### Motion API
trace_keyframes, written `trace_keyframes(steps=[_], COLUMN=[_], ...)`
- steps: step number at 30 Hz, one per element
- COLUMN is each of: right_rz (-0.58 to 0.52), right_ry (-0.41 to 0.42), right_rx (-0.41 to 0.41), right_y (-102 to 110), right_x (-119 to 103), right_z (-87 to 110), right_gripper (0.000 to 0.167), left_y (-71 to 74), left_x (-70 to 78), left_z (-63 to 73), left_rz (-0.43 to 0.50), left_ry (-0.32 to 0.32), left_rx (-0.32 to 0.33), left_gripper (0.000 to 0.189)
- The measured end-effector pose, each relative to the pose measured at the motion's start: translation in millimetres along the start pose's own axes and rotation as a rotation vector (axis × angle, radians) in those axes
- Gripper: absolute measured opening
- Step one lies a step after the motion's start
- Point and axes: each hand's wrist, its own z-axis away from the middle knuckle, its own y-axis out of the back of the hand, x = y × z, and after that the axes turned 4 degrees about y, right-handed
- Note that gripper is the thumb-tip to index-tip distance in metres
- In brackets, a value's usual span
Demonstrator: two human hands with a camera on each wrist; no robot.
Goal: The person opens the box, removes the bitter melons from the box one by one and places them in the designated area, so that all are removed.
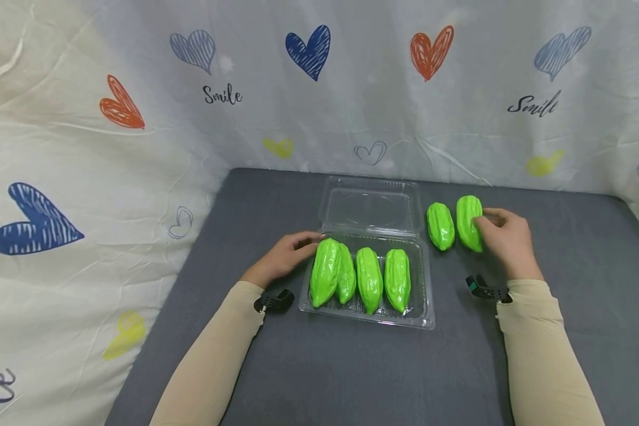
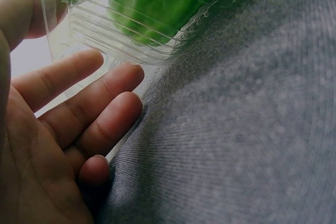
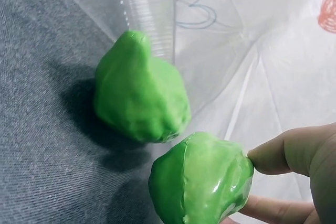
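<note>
A clear plastic clamshell box point(image 1: 367, 318) lies open on the grey table, its lid point(image 1: 370, 207) folded back. Several green gourds lie side by side in its base, the leftmost point(image 1: 325, 272) propped on its neighbour. My left hand point(image 1: 309, 241) rests with relaxed fingers point(image 2: 105, 108) against the box's back-left corner point(image 2: 105, 35). Two more gourds lie to the right of the box. My right hand point(image 1: 484, 222) pinches the right one point(image 1: 468, 223) point(image 3: 199, 182) between thumb point(image 3: 283, 150) and fingers. The other loose gourd point(image 1: 439, 226) point(image 3: 139, 98) lies untouched beside it.
A white sheet printed with hearts point(image 1: 309, 50) hangs behind and along the left of the grey table point(image 1: 351, 373). Black wrist cameras point(image 1: 274, 302) sit on both forearms. Bare grey cloth lies in front of the box and at the far right.
</note>
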Motion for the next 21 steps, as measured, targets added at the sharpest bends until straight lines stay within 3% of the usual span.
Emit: trace_keyframes(steps=[21], right_rz=[0.036], right_ry=[-0.007], right_rx=[-0.071], right_y=[-5.6], right_x=[8.9], right_z=[-5.3], right_gripper=[0.067], left_y=[-0.1], left_x=[-1.7], left_z=[-1.4], left_rz=[0.000], left_ry=[0.000], left_rx=[-0.001], left_gripper=[0.043])
